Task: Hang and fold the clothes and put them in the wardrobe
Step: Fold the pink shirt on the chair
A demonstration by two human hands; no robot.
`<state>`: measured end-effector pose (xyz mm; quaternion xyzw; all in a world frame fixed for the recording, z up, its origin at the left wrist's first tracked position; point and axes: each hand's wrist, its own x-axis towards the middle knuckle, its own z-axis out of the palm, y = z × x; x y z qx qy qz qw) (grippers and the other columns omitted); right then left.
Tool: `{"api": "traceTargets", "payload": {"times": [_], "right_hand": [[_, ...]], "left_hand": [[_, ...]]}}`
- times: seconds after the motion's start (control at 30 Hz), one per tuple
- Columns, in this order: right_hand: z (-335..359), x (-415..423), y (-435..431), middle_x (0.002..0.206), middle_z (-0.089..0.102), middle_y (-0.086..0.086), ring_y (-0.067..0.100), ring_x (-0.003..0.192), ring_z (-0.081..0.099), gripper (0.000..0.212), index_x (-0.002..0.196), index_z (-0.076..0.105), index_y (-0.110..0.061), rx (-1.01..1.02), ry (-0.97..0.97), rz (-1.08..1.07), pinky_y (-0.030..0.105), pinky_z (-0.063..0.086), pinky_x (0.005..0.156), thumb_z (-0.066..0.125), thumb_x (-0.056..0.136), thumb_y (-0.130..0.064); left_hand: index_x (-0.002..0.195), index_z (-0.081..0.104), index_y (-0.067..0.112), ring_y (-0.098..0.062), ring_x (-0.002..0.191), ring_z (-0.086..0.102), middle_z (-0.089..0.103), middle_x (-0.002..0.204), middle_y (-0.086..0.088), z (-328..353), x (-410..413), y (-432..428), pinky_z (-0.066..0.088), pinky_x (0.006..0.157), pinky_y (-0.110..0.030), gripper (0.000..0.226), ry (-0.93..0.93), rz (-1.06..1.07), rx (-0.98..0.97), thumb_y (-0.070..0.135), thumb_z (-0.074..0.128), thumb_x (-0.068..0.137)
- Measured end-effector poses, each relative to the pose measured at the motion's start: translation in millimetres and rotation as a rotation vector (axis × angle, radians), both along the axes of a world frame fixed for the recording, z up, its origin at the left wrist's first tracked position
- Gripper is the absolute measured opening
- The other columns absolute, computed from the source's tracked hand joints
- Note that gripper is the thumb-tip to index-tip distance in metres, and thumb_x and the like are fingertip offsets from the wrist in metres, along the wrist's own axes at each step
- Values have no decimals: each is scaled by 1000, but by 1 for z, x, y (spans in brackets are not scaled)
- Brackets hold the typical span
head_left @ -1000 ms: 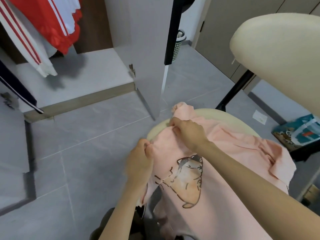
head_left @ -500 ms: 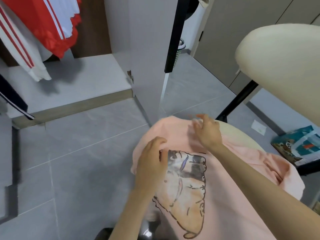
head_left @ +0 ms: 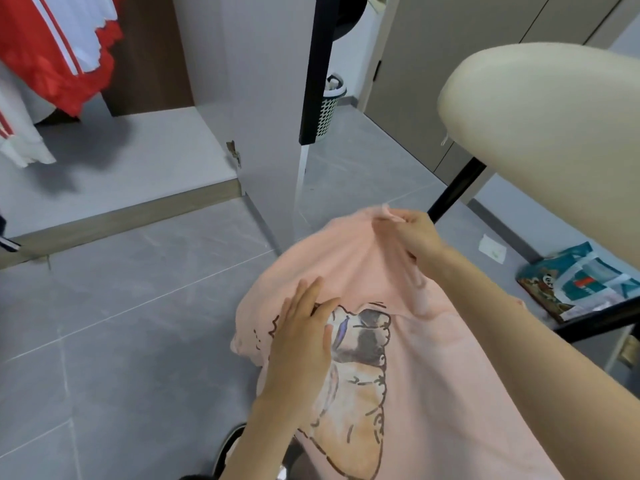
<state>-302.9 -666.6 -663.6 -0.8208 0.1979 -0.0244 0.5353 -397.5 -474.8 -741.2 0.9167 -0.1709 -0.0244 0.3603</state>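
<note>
Head view: shows a pink T-shirt draped print-up over a hidden support low in the middle, well apart from the open wardrobe at upper left. Finds the left hand laid flat on the cloth at the edge of the cartoon print, fingers straight, clasping nothing. Finds the right hand pinching a fold at the shirt's far edge. Takes in a red garment hanging inside the wardrobe and a cream cushion at right.
</note>
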Motion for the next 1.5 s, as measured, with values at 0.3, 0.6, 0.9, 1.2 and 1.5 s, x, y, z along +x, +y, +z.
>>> {"api": "traceTargets", "payload": {"times": [0.3, 0.6, 0.9, 1.2, 1.5], "right_hand": [[18, -101, -30, 106, 60, -17, 0, 104, 57, 28, 86, 78, -13, -567, 309, 781, 13, 41, 87, 63, 80, 9], [-13, -116, 10, 117, 53, 1, 23, 106, 49, 26, 117, 58, -19, -595, 225, 392, 36, 41, 93, 56, 91, -25], [-44, -134, 9, 54, 48, -3, 13, 51, 41, 33, 62, 52, -12, 4, 275, -143, 24, 31, 51, 66, 88, -27], [-36, -141, 1, 66, 48, 5, 17, 54, 45, 16, 82, 47, -13, 293, 15, -472, 29, 43, 50, 45, 98, -11], [-49, -147, 1, 60, 47, 0, 17, 51, 44, 31, 70, 45, -10, 114, 278, -281, 24, 36, 46, 62, 87, -28]], "left_hand": [[125, 60, 20, -14, 128, 37, 48, 135, 8, 8, -3, -8, 27, 111, -31, 32, -12, 20, 58, 14, 47, 95], [87, 64, 20, 1, 75, 54, 63, 84, 14, 18, 7, 6, 41, 70, -10, 7, 146, 265, -346, 17, 60, 91], [117, 58, 28, -21, 112, 41, 47, 114, 2, 20, 0, -25, 40, 94, -36, 44, 110, 250, 59, 51, 65, 80], [64, 35, 15, -14, 61, 37, 38, 64, 6, 33, 4, 4, 29, 56, -25, 28, 362, 555, -695, 14, 54, 85], [97, 53, 34, -9, 93, 56, 57, 98, 14, 44, 1, 11, 46, 78, -33, 32, 320, 313, -295, 55, 65, 75]]}}
